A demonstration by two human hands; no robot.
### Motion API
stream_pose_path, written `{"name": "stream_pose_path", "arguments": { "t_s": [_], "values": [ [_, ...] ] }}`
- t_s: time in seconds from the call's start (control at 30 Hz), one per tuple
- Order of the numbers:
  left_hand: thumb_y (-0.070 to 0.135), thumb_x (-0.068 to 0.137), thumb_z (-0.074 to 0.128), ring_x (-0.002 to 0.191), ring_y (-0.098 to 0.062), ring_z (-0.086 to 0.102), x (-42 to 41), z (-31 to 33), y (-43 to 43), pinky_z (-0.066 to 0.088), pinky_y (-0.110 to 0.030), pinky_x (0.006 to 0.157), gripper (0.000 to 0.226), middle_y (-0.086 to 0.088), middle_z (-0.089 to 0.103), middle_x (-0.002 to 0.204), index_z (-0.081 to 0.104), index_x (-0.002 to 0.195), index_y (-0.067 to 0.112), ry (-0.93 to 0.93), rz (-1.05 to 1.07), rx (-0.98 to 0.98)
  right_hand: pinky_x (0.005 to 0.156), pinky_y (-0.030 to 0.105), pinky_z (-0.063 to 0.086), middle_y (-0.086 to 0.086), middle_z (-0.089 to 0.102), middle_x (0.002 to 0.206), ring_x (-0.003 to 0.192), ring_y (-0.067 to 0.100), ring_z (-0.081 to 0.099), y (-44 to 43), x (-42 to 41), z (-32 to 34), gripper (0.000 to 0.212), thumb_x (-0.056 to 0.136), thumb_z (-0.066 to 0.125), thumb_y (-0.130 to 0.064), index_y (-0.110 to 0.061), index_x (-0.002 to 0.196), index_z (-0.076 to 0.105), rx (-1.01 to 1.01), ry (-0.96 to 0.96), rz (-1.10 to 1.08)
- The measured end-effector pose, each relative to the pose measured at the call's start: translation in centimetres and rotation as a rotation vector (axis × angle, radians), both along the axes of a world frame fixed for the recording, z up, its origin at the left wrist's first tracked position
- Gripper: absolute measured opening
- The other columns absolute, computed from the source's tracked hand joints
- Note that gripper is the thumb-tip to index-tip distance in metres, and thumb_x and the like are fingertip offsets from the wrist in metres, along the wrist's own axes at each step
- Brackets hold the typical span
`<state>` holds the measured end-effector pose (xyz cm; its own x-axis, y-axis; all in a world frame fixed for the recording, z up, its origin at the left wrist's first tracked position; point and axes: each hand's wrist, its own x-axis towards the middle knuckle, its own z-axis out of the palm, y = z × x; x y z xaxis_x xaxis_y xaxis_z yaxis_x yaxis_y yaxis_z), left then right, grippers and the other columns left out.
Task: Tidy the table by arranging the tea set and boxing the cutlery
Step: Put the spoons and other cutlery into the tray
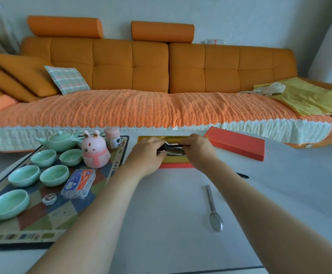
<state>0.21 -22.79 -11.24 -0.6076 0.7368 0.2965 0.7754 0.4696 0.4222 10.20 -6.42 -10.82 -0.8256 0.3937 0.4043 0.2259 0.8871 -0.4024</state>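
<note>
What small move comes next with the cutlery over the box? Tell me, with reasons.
Probably seat the dark-handled piece in the gold-lined box and release: both the left hand and right hand pinch it over the lining, and the spoon lies unboxed.

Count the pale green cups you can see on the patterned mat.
5: two cups just in front of the teapot, two in the next row, one nearest the camera. None appears hidden.
</note>
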Motion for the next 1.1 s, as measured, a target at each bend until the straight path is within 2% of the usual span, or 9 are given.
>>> {"name": "stream_pose_path", "arguments": {
  "t_s": [0.2,0.3,0.4,0.5,0.63,0.73,0.9,1.0,1.1],
  "values": [
    [0.052,0.099,0.039,0.142,-0.022,0.026,0.5,-0.6,0.7,0.024,-0.042,0.114,0.061,0.005,0.027,0.159,0.032,0.151,0.023,0.092,0.010,-0.222,0.082,0.041,0.048,0.007,0.071,0.090,0.086,0.028,0.058,0.1,-0.6,-0.3,0.034,0.091,0.045,-0.009,-0.024,0.099,0.074,0.069,-0.108,-0.055],
    [0.057,0.097,0.036,0.143,-0.021,0.022,0.5,-0.8,0.8,0.023,-0.044,0.114,0.065,0.005,0.024,0.158,0.028,0.152,0.023,0.121,0.015,-0.264,0.079,0.036,0.041,0.002,0.070,0.091,0.087,0.025,0.057,0.0,0.2,-0.3,0.041,0.093,0.039,-0.011,-0.029,0.107,0.073,0.094,-0.123,0.002],
    [0.059,0.095,0.040,0.139,-0.021,0.021,0.9,-0.9,0.8,0.023,-0.042,0.114,0.067,0.004,0.025,0.150,0.029,0.152,0.024,0.119,0.023,-0.246,0.068,0.034,0.042,0.004,0.069,0.091,0.079,0.023,0.058,0.0,1.2,0.1,0.043,0.093,0.038,-0.010,-0.029,0.111,0.072,0.047,-0.168,0.092],
    [0.057,0.096,0.040,0.136,-0.020,0.024,1.3,-0.8,1.0,0.025,-0.041,0.113,0.066,0.006,0.028,0.146,0.031,0.152,0.023,0.130,-0.009,-0.242,0.069,0.034,0.049,0.001,0.067,0.099,0.082,0.020,0.059,0.4,2.2,0.3,0.043,0.091,0.040,-0.008,-0.027,0.115,0.070,-0.034,-0.145,0.104],
    [0.054,0.098,0.039,0.139,-0.021,0.023,2.2,-0.7,1.2,0.025,-0.042,0.114,0.063,0.004,0.028,0.152,0.029,0.152,0.022,0.177,-0.010,-0.219,0.089,0.028,0.046,0.003,0.065,0.119,0.106,0.022,0.060,1.5,3.8,0.3,0.046,0.088,0.043,0.003,-0.017,0.121,0.068,-0.081,-0.016,0.066],
    [0.050,0.098,0.042,0.142,-0.021,0.021,2.9,-0.3,1.5,0.025,-0.042,0.114,0.061,0.003,0.025,0.154,0.029,0.151,0.023,0.194,-0.025,-0.169,0.090,0.023,0.039,0.003,0.061,0.121,0.112,0.021,0.055,3.0,5.3,0.2,0.045,0.090,0.043,0.007,-0.016,0.121,0.067,-0.082,0.014,-0.030],
    [0.040,0.097,0.048,0.127,-0.017,0.036,4.9,0.3,2.8,0.035,-0.037,0.106,0.048,0.003,0.043,0.135,0.045,0.142,0.022,0.268,-0.098,-0.039,0.092,0.030,0.047,-0.001,0.056,0.121,0.108,0.018,0.055,5.1,8.1,-0.1,0.036,0.093,0.054,-0.014,-0.021,0.127,0.060,-0.032,-0.234,-0.144],
    [0.032,0.096,0.051,0.118,-0.018,0.043,6.6,0.0,3.8,0.040,-0.035,0.099,0.038,0.002,0.050,0.123,0.054,0.132,0.020,0.297,-0.166,-0.001,0.097,0.037,0.048,0.001,0.055,0.128,0.116,0.021,0.053,5.6,9.4,-0.3,0.042,0.091,0.056,-0.032,-0.022,0.132,0.057,0.014,-0.428,-0.201],
    [0.028,0.095,0.053,0.112,-0.019,0.047,7.9,-0.5,4.7,0.043,-0.033,0.092,0.032,0.002,0.053,0.115,0.058,0.125,0.019,0.323,-0.238,0.007,0.093,0.038,0.052,0.000,0.061,0.124,0.111,0.022,0.057,5.8,10.0,-0.6,0.031,0.091,0.059,-0.035,-0.025,0.118,0.068,0.026,-0.475,-0.236]
  ]
}}
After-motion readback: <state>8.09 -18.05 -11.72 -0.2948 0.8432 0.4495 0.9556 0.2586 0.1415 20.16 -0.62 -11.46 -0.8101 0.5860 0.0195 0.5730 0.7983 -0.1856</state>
